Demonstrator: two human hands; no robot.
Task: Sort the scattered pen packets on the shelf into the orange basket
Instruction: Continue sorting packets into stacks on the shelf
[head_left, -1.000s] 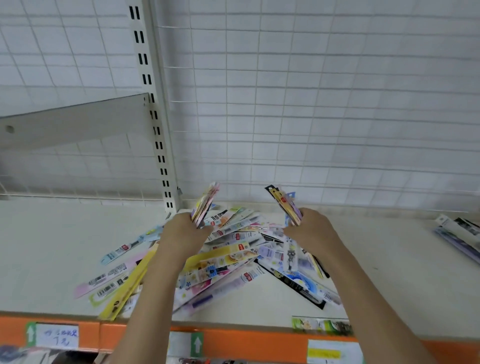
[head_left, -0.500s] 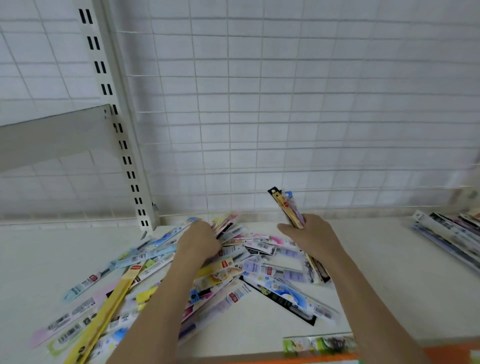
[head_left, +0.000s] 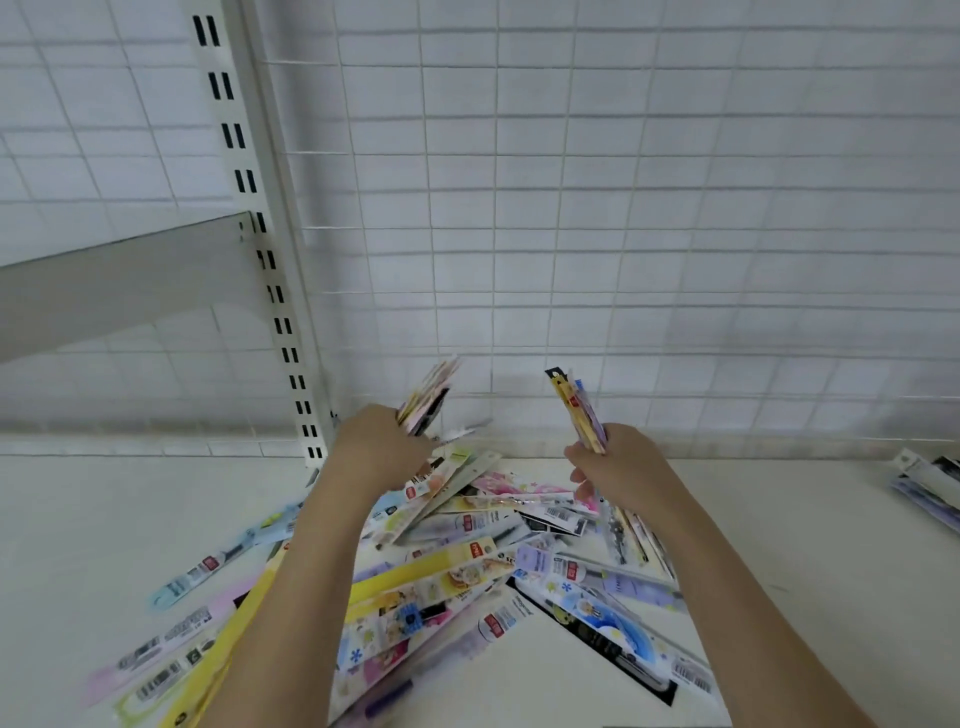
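Observation:
A heap of colourful pen packets (head_left: 457, 571) lies spread on the cream shelf (head_left: 104, 519). My left hand (head_left: 379, 447) grips a bunch of packets (head_left: 428, 397) that stick up and away from me, above the back of the heap. My right hand (head_left: 618, 467) grips a second bunch of packets (head_left: 576, 410), yellow and black at the top, held upright over the heap's right side. The orange basket is not in view.
A white wire grid (head_left: 623, 234) closes the back of the shelf. A slotted upright post (head_left: 270, 260) stands at the back left with a grey bracket (head_left: 119, 286). More packets (head_left: 930, 483) lie at the far right edge.
My left hand has lifted off the heap with a bunch of packets in it. The right hand keeps its bunch upright. The view has tilted and moved closer.

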